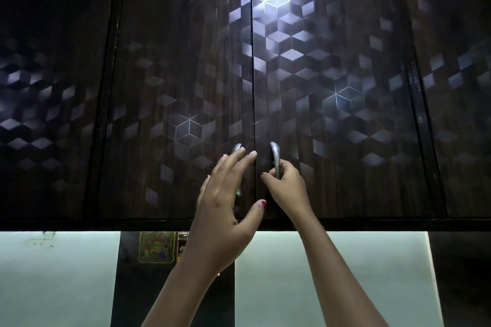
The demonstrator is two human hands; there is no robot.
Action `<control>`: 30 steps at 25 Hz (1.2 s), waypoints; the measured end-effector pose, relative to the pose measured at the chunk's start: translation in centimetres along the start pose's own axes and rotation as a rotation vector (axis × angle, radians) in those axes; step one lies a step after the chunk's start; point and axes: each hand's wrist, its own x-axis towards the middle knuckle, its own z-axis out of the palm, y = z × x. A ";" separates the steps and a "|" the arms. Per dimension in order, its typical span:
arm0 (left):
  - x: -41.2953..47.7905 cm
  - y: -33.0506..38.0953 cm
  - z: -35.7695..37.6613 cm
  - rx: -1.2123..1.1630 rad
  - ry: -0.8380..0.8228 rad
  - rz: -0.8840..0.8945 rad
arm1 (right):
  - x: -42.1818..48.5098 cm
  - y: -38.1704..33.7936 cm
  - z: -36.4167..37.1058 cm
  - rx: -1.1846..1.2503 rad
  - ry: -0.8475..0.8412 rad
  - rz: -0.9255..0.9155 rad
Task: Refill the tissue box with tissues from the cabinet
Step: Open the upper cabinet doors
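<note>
A dark overhead cabinet fills the view, its two middle doors closed: the left door point(175, 103) and the right door point(334, 103), both with a shiny cube pattern. Each door has a curved metal handle near the centre seam. My right hand point(285, 186) is curled around the right handle point(275, 152). My left hand point(225, 204) is raised with fingers spread, its fingertips at the left handle point(236, 147), which it mostly hides. No tissues or tissue box are in view.
More closed cabinet doors flank the pair, one at far left point(50, 93) and one at far right point(457, 82). Below the cabinet's bottom edge point(106, 224) are pale green wall panels point(58, 279) and a dark strip with a colourful sticker point(156, 247).
</note>
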 end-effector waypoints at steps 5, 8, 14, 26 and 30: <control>1.2 0.1 1.0 -0.185 0.086 0.022 | -5.7 -3.0 -3.5 0.101 0.286 -0.282; 2.0 2.1 3.4 -0.307 0.025 0.052 | -8.6 -5.0 -8.3 0.242 0.346 -0.287; 3.2 10.5 10.3 -0.507 -0.215 0.328 | -13.2 -7.0 -18.9 0.384 0.217 -0.248; 3.9 23.3 23.4 -0.611 -0.183 0.353 | -16.7 -5.0 -36.7 -0.116 0.529 -0.223; 4.0 24.0 27.3 -0.491 -0.279 0.306 | -15.5 -2.6 -40.7 -0.181 0.615 -0.180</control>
